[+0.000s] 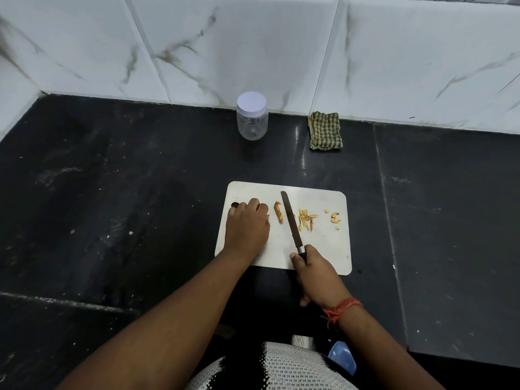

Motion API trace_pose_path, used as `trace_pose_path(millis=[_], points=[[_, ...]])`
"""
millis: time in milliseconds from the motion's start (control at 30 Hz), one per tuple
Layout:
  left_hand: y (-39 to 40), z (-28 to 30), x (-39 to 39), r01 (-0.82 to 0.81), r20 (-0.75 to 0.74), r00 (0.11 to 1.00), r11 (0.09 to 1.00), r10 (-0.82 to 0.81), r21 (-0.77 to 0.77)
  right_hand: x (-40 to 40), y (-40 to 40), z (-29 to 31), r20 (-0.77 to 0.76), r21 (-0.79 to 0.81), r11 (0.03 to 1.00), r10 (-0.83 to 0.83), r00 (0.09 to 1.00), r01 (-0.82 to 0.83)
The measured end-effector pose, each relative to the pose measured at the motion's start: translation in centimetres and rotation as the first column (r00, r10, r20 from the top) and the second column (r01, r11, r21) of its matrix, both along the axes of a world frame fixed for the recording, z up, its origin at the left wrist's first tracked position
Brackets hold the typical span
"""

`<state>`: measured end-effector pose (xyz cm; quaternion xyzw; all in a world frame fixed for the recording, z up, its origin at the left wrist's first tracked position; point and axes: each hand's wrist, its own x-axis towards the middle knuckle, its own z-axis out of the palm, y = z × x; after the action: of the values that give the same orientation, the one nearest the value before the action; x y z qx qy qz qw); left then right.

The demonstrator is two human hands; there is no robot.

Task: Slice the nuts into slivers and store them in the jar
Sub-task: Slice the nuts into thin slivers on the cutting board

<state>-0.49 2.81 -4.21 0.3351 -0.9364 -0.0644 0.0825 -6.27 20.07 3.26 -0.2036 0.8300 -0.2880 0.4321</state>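
A white cutting board [323,249] lies on the black counter. My right hand [316,273] grips the handle of a knife [291,220], whose blade points away across the board. Just left of the blade lies a partly cut nut [278,212]. A small heap of pale slivers [306,219] sits right of the blade, and a few nut bits [334,218] lie near the board's right edge. My left hand [247,225] rests knuckles-up on the board's left part, fingers curled; whatever is under it is hidden. A clear plastic jar [251,118] with a white lid on stands by the wall.
A folded green checked cloth [325,130] lies against the marble-tiled wall [253,46], right of the jar. The black counter [126,192] stretches wide to the left and right of the board. A blue object [342,357] shows below the counter's front edge.
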Motion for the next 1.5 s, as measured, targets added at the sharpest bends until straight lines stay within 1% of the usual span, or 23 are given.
trace_pose_path(millis=[133,200,300,433,567,733,867,1000,1167,1300,1400,1500], points=[[0.5,-0.3,-0.2,0.081,0.082,0.994,0.996,-0.078,-0.028,0.1,-0.2,0.2,-0.028,-0.047,0.998,-0.032,0.999,0.031],[0.8,-0.2,-0.3,0.119,0.091,0.989,0.993,-0.116,-0.024,0.1,-0.3,0.3,-0.032,-0.058,0.998,-0.026,0.999,0.025],[1.3,-0.1,-0.1,0.112,0.008,0.994,0.993,-0.113,0.035,0.2,-0.3,0.1,-0.036,-0.066,0.998,-0.015,0.999,0.013],[0.9,-0.7,1.3,0.054,-0.068,0.997,0.993,-0.047,0.104,0.3,0.0,-0.3,-0.024,-0.058,0.998,-0.012,1.0,0.011],[0.3,-1.5,2.7,0.074,-0.109,0.992,0.99,-0.061,0.119,0.6,0.2,-0.8,-0.026,-0.042,0.999,-0.011,1.0,0.01],[0.8,-1.1,2.1,0.039,-0.129,0.991,0.993,-0.025,0.109,1.1,0.1,-1.0,-0.031,-0.021,1.0,0.012,0.999,-0.012],[1.3,-1.4,1.9,0.084,-0.125,0.989,0.995,-0.077,0.053,1.3,0.1,-0.8,-0.03,-0.02,1.0,0.022,0.999,-0.022],[1.2,-1.3,2.1,0.063,-0.128,0.99,0.997,-0.057,0.038,1.4,0.4,-0.8,-0.031,-0.02,1.0,0.019,0.999,-0.019],[1.2,-1.4,2.1,0.149,-0.116,0.982,0.989,-0.149,-0.003,1.2,0.6,-0.5,-0.038,-0.02,1.0,-0.004,0.999,0.003],[1.2,-0.9,2.0,0.129,-0.097,0.987,0.992,-0.13,-0.012,1.0,0.6,-0.3,-0.047,-0.022,1.0,-0.013,0.999,0.012],[1.7,-0.7,1.9,0.154,-0.093,0.983,0.988,-0.156,-0.027,1.0,0.8,-0.4,-0.052,-0.027,1.0,-0.017,0.999,0.015],[2.1,-0.7,1.8,0.132,-0.101,0.986,0.991,-0.13,0.008,1.0,0.9,-0.4,-0.051,-0.035,0.999,-0.034,0.998,0.032]])
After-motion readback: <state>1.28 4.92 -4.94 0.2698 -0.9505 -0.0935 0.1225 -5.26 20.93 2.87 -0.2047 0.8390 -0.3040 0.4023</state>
